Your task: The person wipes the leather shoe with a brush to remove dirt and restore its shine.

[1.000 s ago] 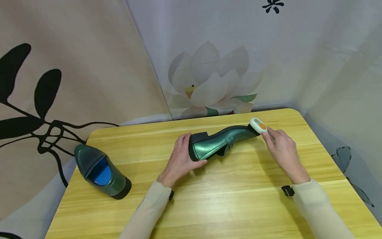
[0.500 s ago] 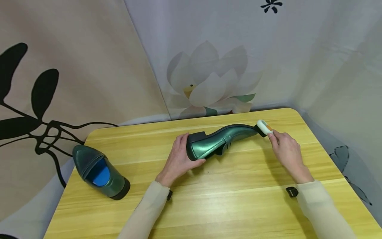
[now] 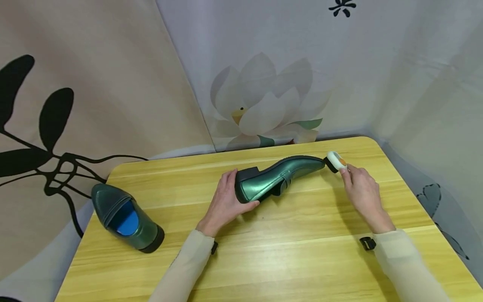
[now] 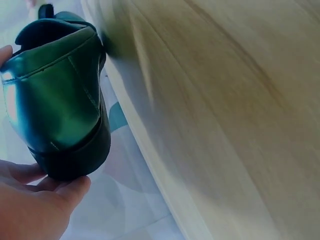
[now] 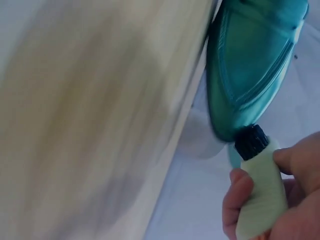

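- Glossy green leather-look loafer (image 3: 264, 181) lies between my left hand (image 3: 222, 205) and right hand (image 3: 362, 188), on its side, sole away from me, over the pale wooden counter (image 3: 286, 251).
- Long axis: heel at left hand, toe pointing to right.
- Left fingers and thumb wrap the heel.
- Right pinches a white oval-handled, black-bristled brush (image 3: 336, 160), bristles at the toe; contact unclear.
- Both arms reach forward.

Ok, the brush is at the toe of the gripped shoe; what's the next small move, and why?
I'd probably draw the brush a short way back along the toe: its black bristles sit right at the tip, the right hand grips the handle, and the left hand holds the shoe by its heel, likely steadying it.
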A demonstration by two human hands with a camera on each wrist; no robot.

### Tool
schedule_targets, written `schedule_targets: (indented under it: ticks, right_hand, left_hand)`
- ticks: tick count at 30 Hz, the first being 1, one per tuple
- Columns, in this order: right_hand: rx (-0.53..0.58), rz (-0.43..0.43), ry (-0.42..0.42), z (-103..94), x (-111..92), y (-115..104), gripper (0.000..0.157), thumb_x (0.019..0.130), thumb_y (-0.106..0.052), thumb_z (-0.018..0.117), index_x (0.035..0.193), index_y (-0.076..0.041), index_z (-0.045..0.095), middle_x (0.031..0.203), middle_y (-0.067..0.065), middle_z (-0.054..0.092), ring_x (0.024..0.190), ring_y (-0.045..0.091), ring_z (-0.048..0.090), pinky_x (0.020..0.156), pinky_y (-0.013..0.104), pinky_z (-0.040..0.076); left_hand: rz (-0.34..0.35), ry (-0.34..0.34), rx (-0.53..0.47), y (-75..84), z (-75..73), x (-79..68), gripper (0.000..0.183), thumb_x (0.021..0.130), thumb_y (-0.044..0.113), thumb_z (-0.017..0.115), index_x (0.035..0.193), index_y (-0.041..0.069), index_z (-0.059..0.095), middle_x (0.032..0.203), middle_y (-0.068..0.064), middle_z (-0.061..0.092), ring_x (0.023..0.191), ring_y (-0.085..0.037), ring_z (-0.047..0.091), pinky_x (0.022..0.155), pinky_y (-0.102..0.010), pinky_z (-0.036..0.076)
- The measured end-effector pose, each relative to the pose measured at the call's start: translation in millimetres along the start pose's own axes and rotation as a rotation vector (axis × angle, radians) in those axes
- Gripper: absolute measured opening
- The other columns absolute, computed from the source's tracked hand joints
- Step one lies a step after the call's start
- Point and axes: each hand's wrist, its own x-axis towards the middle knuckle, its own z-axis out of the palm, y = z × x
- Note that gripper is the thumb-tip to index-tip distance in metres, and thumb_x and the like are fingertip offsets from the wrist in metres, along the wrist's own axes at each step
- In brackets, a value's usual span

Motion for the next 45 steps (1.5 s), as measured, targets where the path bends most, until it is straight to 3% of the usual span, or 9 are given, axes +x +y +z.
schedule_targets:
  ticks: [5,9,18,24,27,34,41,45]
  right_hand:
    - [0.010,-0.106,0.086,10.3,2.4,-29.3,0.041,0.111,-0.024,0.051,0.131,0.011,0.061,0.098,0.029,0.061,0.077,0.040,0.058,0.057,0.056,0.046]
    - [-0.007,-0.214,0.157,14.4,3.6,-44.7,0.040,0.108,-0.019,0.058,0.134,0.010,0.061,0.100,0.028,0.064,0.078,0.040,0.062,0.059,0.057,0.050]
    - [-0.024,-0.146,0.158,15.0,4.3,-28.8,0.039,0.108,-0.019,0.056,0.134,0.010,0.060,0.099,0.031,0.062,0.078,0.044,0.061,0.058,0.060,0.048]
    - [-0.019,-0.345,0.234,26.9,4.1,-52.2,0.040,0.102,-0.014,0.067,0.133,0.011,0.062,0.096,0.025,0.062,0.074,0.038,0.060,0.058,0.052,0.051]
    - [-0.002,-0.427,0.236,28.3,3.2,-60.8,0.043,0.099,-0.013,0.071,0.134,0.009,0.063,0.096,0.023,0.063,0.073,0.035,0.059,0.058,0.049,0.050]
    - [-0.016,-0.362,0.257,26.2,0.8,-59.9,0.042,0.097,-0.011,0.073,0.134,0.008,0.064,0.096,0.023,0.064,0.074,0.035,0.058,0.059,0.049,0.049]
    - [-0.030,-0.525,0.184,30.7,-6.4,-82.0,0.047,0.096,-0.015,0.074,0.136,0.007,0.062,0.099,0.021,0.063,0.075,0.034,0.058,0.060,0.045,0.051]
    - [-0.042,-0.500,0.189,29.3,-7.2,-84.7,0.047,0.094,-0.014,0.077,0.135,0.006,0.064,0.098,0.019,0.063,0.074,0.033,0.058,0.059,0.045,0.051]
  left_hand:
    - [0.000,-0.003,0.010,5.2,0.6,1.0,0.114,0.072,0.053,0.091,0.157,-0.001,0.036,0.149,-0.018,0.042,0.126,-0.034,0.049,0.104,-0.049,0.047]
    - [0.013,-0.002,0.032,9.3,0.5,2.4,0.114,0.072,0.054,0.090,0.157,0.001,0.036,0.150,-0.018,0.042,0.127,-0.033,0.048,0.104,-0.049,0.047]
    - [0.016,0.012,0.039,9.5,-0.5,1.7,0.113,0.072,0.052,0.091,0.157,0.002,0.036,0.149,-0.018,0.043,0.127,-0.034,0.049,0.104,-0.049,0.047]
    - [0.033,0.021,0.057,12.7,-1.4,2.2,0.113,0.072,0.054,0.090,0.157,0.001,0.036,0.148,-0.020,0.043,0.127,-0.035,0.048,0.104,-0.050,0.047]
    - [0.038,0.025,0.059,14.5,-2.1,2.4,0.113,0.072,0.053,0.090,0.157,0.001,0.036,0.148,-0.020,0.043,0.127,-0.035,0.048,0.103,-0.050,0.048]
    - [0.030,0.025,0.066,14.9,-2.4,3.4,0.113,0.072,0.053,0.090,0.157,0.001,0.036,0.148,-0.019,0.044,0.127,-0.034,0.048,0.104,-0.049,0.047]
    - [0.039,0.033,0.069,14.8,-2.8,4.0,0.113,0.072,0.052,0.090,0.156,0.000,0.037,0.147,-0.019,0.044,0.126,-0.034,0.048,0.103,-0.049,0.048]
    - [0.031,0.024,0.064,14.9,-2.3,4.1,0.114,0.071,0.052,0.090,0.157,0.001,0.036,0.147,-0.019,0.044,0.126,-0.034,0.048,0.103,-0.049,0.048]
